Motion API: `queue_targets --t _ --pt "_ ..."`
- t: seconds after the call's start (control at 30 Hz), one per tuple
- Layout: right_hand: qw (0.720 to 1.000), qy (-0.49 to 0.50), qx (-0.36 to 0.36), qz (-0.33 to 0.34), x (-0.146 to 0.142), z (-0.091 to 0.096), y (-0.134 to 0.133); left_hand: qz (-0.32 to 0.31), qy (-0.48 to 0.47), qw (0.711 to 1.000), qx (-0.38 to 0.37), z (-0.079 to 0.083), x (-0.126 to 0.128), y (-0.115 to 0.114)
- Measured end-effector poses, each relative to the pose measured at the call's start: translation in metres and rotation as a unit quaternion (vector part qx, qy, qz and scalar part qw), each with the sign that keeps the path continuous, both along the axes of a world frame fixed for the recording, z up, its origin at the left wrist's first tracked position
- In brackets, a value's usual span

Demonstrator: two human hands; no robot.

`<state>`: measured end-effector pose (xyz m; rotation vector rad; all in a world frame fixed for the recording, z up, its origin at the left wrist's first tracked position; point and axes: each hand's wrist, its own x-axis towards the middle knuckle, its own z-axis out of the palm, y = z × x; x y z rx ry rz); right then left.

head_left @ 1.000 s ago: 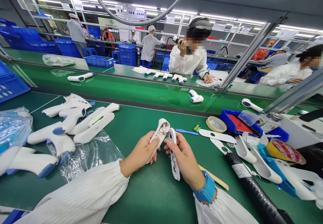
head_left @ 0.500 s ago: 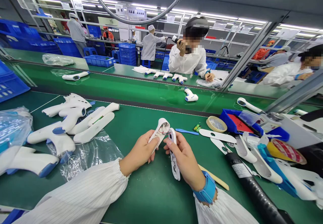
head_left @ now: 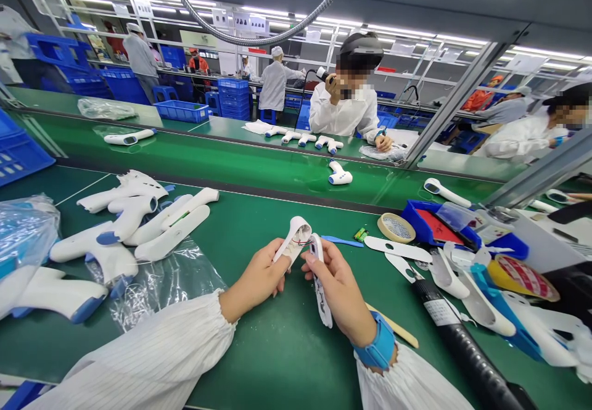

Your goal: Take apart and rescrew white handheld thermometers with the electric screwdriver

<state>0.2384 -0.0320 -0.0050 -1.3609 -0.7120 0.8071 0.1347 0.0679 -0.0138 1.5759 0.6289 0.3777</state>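
Observation:
Above the green bench mat, my left hand (head_left: 264, 269) is closed round a white thermometer housing half (head_left: 295, 238), its hollow inside facing up. My right hand (head_left: 335, 274) grips the other part, a slim white housing half (head_left: 322, 299) with a small dark window, held nearly upright. Thin red and dark wires (head_left: 303, 243) run between the two parts, which are slightly apart at their upper ends. Just beyond my right hand lie a blue pry tool (head_left: 345, 241) and a small green battery pack (head_left: 361, 234). A wooden stick (head_left: 398, 328) rests beside my right wrist.
White-and-blue thermometer bodies (head_left: 111, 256) pile up on the left over a clear plastic bag (head_left: 171, 283). To the right are a tape roll (head_left: 396, 227), a blue tray (head_left: 411, 211), loose shells (head_left: 490, 305) and a black-handled tool (head_left: 462, 348). Beyond runs a green conveyor (head_left: 222, 163); a co-worker (head_left: 345, 108) sits across.
Thermometers on the conveyor have shifted left. My hands and the two wired parts stay almost in place, the right part tilting slightly. A person has appeared at the far left.

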Motion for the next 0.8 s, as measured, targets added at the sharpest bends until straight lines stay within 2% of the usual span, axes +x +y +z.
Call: queue_targets --t 0.47,0.8 --pt "1.0 0.001 0.003 -0.002 0.0012 0.0022 -0.0002 -0.007 0.001 1.0 0.011 0.0013 -0.0012 0.0" --pt "1.0 0.001 0.003 0.001 0.0012 0.0011 -0.0004 -0.004 -0.002 1.0 -0.014 0.0071 -0.001 -0.0011"
